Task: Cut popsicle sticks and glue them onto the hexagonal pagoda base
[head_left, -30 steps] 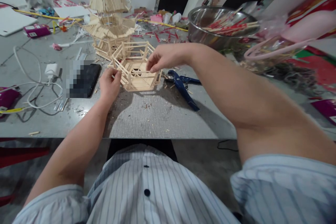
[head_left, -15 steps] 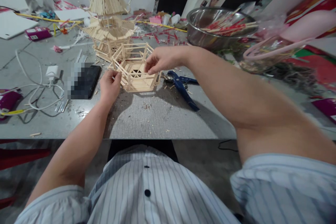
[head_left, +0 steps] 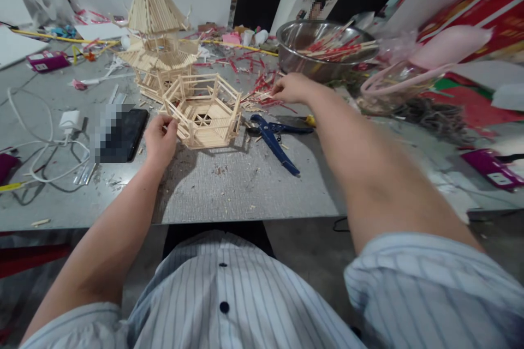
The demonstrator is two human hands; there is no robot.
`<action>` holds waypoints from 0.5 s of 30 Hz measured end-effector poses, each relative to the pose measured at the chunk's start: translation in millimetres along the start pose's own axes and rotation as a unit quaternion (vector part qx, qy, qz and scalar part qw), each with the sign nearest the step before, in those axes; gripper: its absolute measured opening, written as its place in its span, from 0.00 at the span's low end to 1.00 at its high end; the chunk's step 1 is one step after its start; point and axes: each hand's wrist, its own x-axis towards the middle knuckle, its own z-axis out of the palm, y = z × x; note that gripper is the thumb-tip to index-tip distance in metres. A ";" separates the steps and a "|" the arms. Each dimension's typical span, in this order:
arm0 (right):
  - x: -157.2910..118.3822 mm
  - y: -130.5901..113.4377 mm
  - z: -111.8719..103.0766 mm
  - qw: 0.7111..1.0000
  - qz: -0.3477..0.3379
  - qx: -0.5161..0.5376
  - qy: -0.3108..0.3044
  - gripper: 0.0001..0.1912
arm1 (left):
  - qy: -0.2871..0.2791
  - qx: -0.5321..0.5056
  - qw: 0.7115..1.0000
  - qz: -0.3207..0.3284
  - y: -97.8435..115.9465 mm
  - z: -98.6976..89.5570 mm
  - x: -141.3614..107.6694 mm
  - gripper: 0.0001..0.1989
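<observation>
A six-sided open frame of pale wooden sticks (head_left: 208, 139) sits on the grey table, with a floor of sticks and low railings. My left hand (head_left: 161, 139) is closed at its left corner, fingertips curled against the railing. Further right, my right hand (head_left: 293, 89) reaches over a scatter of loose sticks and red scraps (head_left: 262, 92); its fingers are pinched together, and what they hold is hidden. Between the frame and my right forearm lies a blue-handled cutter (head_left: 275, 142). Behind the frame stands a taller stick pagoda (head_left: 158, 57) with a pointed roof.
A steel bowl (head_left: 327, 60) with red-tipped sticks stands behind my right hand. To the left lie a black phone (head_left: 133, 133), a white charger (head_left: 70, 121) and looping cables. At the right are a pink-handled basket (head_left: 388, 101) and a purple power strip (head_left: 491, 169).
My right hand has left the stick frame and moved right to the loose sticks. My left hand stays at the frame's left corner. The whole view has shifted slightly.
</observation>
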 end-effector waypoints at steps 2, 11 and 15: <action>7.5 6.3 17.1 1.000 0.012 -0.013 -0.001 0.10 | -0.002 0.007 1.000 -0.001 0.6 -0.8 -0.4 0.04; 31.5 -16.2 44.0 0.997 -0.040 -0.056 0.027 0.20 | 0.006 0.011 1.000 0.010 5.0 -2.9 -3.2 0.02; 44.5 -35.5 52.7 0.990 -0.102 -0.097 0.013 0.22 | 0.012 0.005 1.000 0.027 3.4 -2.3 -4.6 0.02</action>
